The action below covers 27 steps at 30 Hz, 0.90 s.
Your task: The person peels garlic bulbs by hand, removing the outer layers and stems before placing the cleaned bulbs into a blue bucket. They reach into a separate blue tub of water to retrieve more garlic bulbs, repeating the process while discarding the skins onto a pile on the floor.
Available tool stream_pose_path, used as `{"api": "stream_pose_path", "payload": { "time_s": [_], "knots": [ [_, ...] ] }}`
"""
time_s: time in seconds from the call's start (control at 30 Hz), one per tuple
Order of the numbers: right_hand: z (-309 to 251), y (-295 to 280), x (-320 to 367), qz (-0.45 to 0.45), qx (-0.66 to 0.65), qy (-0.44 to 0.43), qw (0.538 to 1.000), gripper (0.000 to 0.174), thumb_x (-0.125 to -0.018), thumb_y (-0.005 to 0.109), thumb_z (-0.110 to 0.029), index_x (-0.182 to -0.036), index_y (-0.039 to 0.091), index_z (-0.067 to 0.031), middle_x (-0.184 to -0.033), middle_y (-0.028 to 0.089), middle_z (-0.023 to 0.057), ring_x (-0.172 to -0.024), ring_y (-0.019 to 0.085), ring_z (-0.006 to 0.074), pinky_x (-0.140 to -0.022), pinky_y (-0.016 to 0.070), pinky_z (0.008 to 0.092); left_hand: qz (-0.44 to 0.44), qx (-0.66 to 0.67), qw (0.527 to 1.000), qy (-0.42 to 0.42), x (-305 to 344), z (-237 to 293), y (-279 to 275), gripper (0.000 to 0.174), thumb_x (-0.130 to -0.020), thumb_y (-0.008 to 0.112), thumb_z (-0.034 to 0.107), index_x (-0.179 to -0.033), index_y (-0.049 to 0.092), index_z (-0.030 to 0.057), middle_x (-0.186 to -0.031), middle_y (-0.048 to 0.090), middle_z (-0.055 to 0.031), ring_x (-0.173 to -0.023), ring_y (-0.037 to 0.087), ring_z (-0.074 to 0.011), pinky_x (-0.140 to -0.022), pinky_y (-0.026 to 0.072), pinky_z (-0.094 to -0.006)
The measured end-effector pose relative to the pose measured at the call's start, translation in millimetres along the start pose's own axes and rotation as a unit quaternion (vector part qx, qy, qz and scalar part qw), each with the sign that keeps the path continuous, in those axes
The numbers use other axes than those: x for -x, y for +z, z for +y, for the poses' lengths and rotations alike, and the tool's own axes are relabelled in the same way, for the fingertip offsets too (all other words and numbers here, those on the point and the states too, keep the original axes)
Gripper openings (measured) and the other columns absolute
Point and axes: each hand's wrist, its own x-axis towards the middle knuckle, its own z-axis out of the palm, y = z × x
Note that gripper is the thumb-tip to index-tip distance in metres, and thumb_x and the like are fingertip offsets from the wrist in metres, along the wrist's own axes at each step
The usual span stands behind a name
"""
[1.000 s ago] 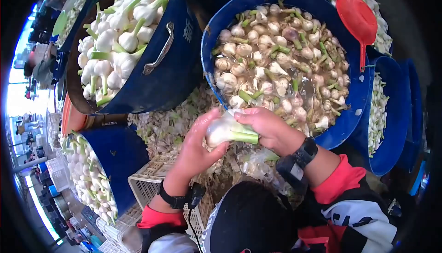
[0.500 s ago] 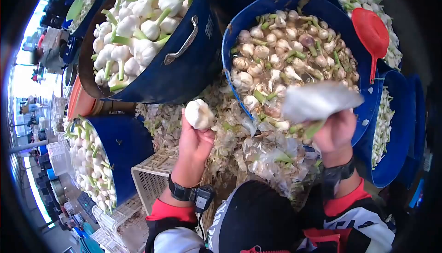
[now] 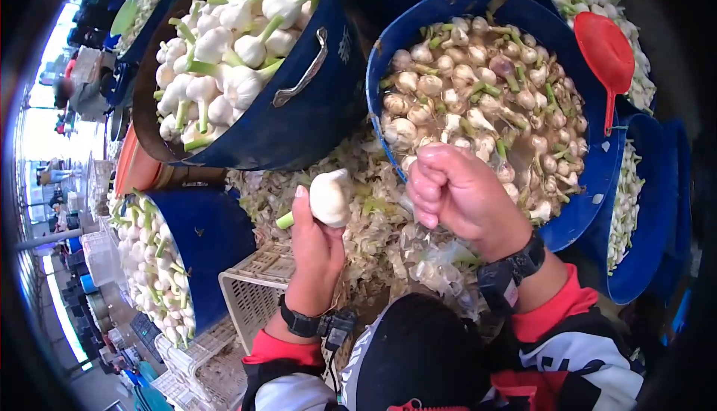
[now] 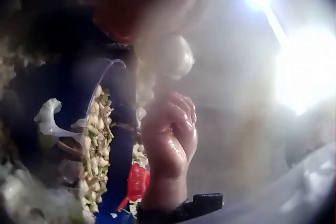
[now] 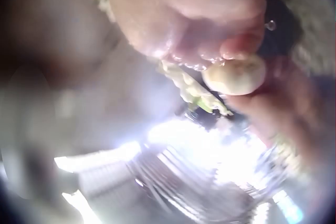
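Observation:
My left hand [image 3: 315, 254] grips a smooth white garlic bulb [image 3: 331, 198], its short green stem pointing left past the thumb. The same garlic shows pale between blurred fingers in the right wrist view. My right hand [image 3: 467, 194] is curled into a wet fist to the right of the bulb, over the near rim of the soaking tub [image 3: 379, 123]. No object shows in that fist. Water drops cling beneath its fingers [image 5: 210, 3]. In the left wrist view, a pale piece resembling garlic skin [image 4: 48, 116] appears beside the tub.
A tilted blue barrel [image 3: 254, 138] heaped with clean garlic stands at upper left. Another garlic-filled blue barrel [image 3: 202, 243] lies lower left, by a beige crate [image 3: 250, 306]. A red scoop [image 3: 606, 48] hangs at the tub's far right. Peelings [image 3: 377, 224] cover the space between.
Both hands first meet at the bulb, then part; the right swings right with a whitish blur of skin. Now the right is back nearer, curled, without it. The left keeps the garlic, its stem now showing.

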Motion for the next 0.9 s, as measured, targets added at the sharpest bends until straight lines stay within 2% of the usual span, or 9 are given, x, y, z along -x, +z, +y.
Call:
{"api": "stream_pose_path", "payload": {
  "time_s": [0.07, 0.2, 0.23, 0.3, 0.4, 0.47, 0.67, 0.77, 0.9],
  "knots": [
    [6, 7, -6, 0.055, 0.116, 0.052, 0.99, 0.033, -0.088, 0.043, -0.033, -0.067, 0.046, -0.007, -0.057, 0.043, 0.0012, -0.047, 0.041, 0.0087, -0.038, 0.036, 0.0218, -0.029, -0.129, 0.987, 0.096, -1, -3, -10, 0.024, -0.089, 0.044, 0.029, -0.089, 0.051, 0.0063, -0.08, 0.054, -0.0038, -0.071, 0.053, -0.0143, -0.065, 0.0433, -0.0269],
    [28, 6, -21, 0.017, 0.215, 0.151, 0.965, 0.033, -0.087, 0.046, -0.037, -0.077, 0.05, -0.0063, -0.056, 0.043, -0.0003, -0.045, 0.039, 0.0069, -0.036, 0.0318, 0.0206, -0.16, -0.443, 0.779, 0.413, -7, 2, -16, 0.023, -0.087, 0.047, 0.03, -0.088, 0.05, 0.0075, -0.078, 0.053, -0.0031, -0.068, 0.052, -0.0113, -0.06, 0.0428, -0.0252],
    [29, 4, -20, 0.015, 0.217, 0.155, 0.964, 0.033, -0.087, 0.046, -0.037, -0.077, 0.05, -0.0063, -0.056, 0.043, -0.0003, -0.045, 0.039, 0.0069, -0.036, 0.0318, 0.0206, -0.156, -0.443, 0.78, 0.413, -5, -1, -18, 0.023, -0.087, 0.047, 0.03, -0.088, 0.05, 0.0075, -0.078, 0.053, -0.0031, -0.068, 0.052, -0.0113, -0.06, 0.0428, -0.0252],
    [22, 6, -15, -0.061, -0.112, 0.129, 0.983, 0.029, -0.089, 0.044, -0.033, -0.073, 0.048, -0.0083, -0.055, 0.042, -0.0008, -0.043, 0.038, 0.0067, -0.036, 0.0312, 0.0221, -0.051, -0.032, 0.998, 0.021, 8, 5, 6, 0.029, -0.089, 0.042, 0.032, -0.091, 0.054, 0.0062, -0.081, 0.058, -0.0037, -0.068, 0.054, -0.0115, -0.063, 0.0456, -0.0265],
    [1, -2, -5, -0.061, -0.14, -0.01, 0.988, 0.027, -0.088, 0.042, -0.026, -0.068, 0.048, -0.0084, -0.052, 0.04, -0.0019, -0.042, 0.038, 0.0085, -0.036, 0.0349, 0.0247, -0.107, 0.126, 0.979, -0.118, -21, 18, -24, 0.029, -0.09, 0.04, 0.037, -0.097, 0.055, 0.0128, -0.082, 0.061, -0.0004, -0.057, 0.058, -0.0105, -0.038, 0.044, -0.0208],
    [1, -2, -7, -0.005, 0.335, 0.035, 0.942, 0.032, -0.088, 0.043, -0.03, -0.077, 0.056, -0.0029, -0.059, 0.051, 0.0032, -0.045, 0.046, 0.0124, -0.042, 0.0403, 0.0247, -0.077, 0.101, 0.988, -0.091, -18, 22, -25, 0.03, -0.09, 0.04, 0.038, -0.097, 0.054, 0.0119, -0.083, 0.061, -0.0012, -0.059, 0.059, -0.0109, -0.04, 0.0444, -0.0207],
    [34, 34, -27, -0.082, 0.645, -0.194, 0.735, 0.031, -0.088, 0.046, -0.031, -0.082, 0.056, -0.0026, -0.059, 0.051, 0.0047, -0.046, 0.047, 0.0131, -0.044, 0.0391, 0.0254, -0.01, -0.075, 0.997, 0.021, 2, 20, -2, 0.037, -0.09, 0.039, 0.041, -0.09, 0.055, 0.0079, -0.071, 0.059, -0.0007, -0.054, 0.052, -0.0079, -0.041, 0.0341, -0.0204],
    [24, 44, -34, -0.142, 0.051, 0.106, 0.983, 0.026, -0.088, 0.043, -0.027, -0.075, 0.05, -0.0052, -0.052, 0.043, 0.0024, -0.041, 0.042, 0.0122, -0.04, 0.0353, 0.0254, -0.101, 0.048, 0.989, -0.095, 5, 35, -8, 0.032, -0.088, 0.041, 0.039, -0.092, 0.056, 0.0115, -0.075, 0.06, 0.0005, -0.058, 0.055, -0.0102, -0.042, 0.0372, -0.021],
    [-14, 47, -41, -0.168, 0.059, 0.06, 0.982, 0.027, -0.09, 0.04, -0.025, -0.074, 0.047, -0.0047, -0.054, 0.044, 0.0026, -0.041, 0.042, 0.0132, -0.039, 0.0369, 0.0253, -0.063, 0.084, 0.994, -0.012, -12, 74, -18, 0.036, -0.087, 0.04, 0.043, -0.097, 0.054, 0.0117, -0.083, 0.061, -0.0003, -0.069, 0.06, -0.011, -0.049, 0.0476, -0.0221]
  ]
}}
